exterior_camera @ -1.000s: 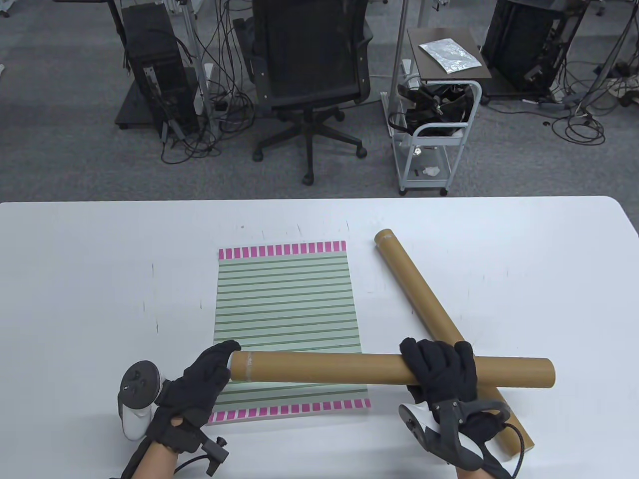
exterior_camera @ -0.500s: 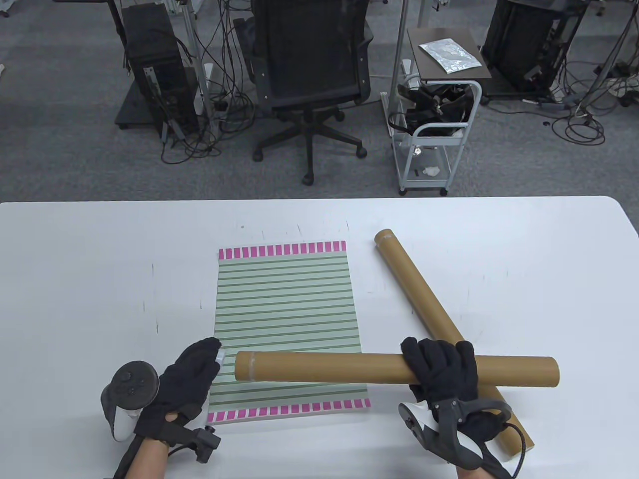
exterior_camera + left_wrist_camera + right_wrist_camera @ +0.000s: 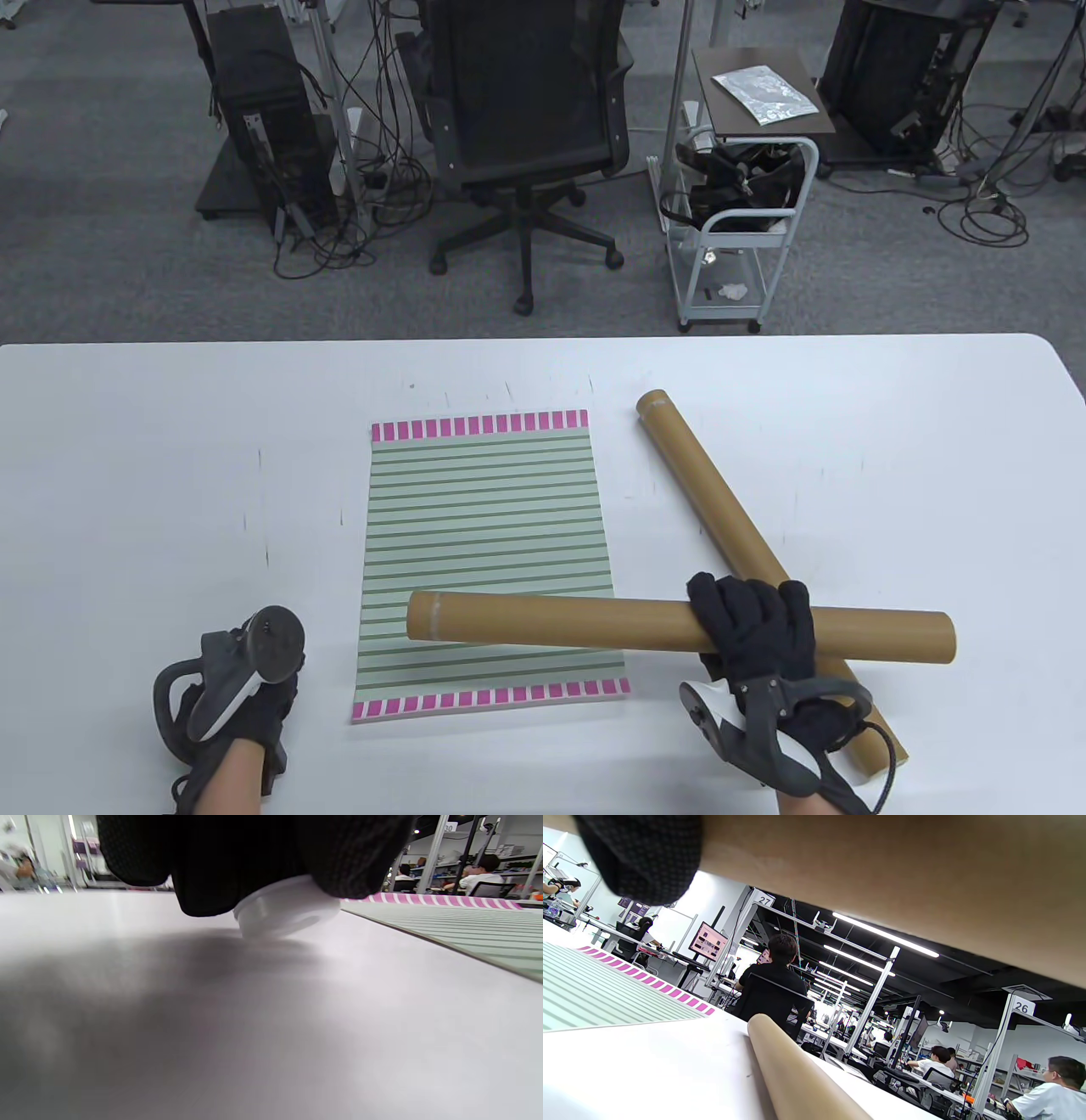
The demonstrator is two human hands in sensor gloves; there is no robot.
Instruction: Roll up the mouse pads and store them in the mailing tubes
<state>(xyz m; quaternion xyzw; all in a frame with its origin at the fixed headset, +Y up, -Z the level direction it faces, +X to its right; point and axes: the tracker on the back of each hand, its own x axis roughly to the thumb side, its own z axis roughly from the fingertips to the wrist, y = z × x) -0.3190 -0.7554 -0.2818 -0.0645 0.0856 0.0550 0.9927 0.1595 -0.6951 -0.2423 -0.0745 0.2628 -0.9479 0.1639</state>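
We see our right hand gripping a tube held across the near end of the striped mat, which lies flat on the bench. Our left hand, left of the mat, presses a white cap to the bench with its fingers curled over it. A second tube lies right of the mat.

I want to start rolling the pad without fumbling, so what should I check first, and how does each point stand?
1. Cap off the tube: ok, left hand holds it at the table.
2. Cap released: cannot tell.
3. Pad flat: ok.
4. Pad clear: not ok, tube is above its near end.
5. Right hand free: not ok, it grips the tube.
6. Second tube off the pad: ok.
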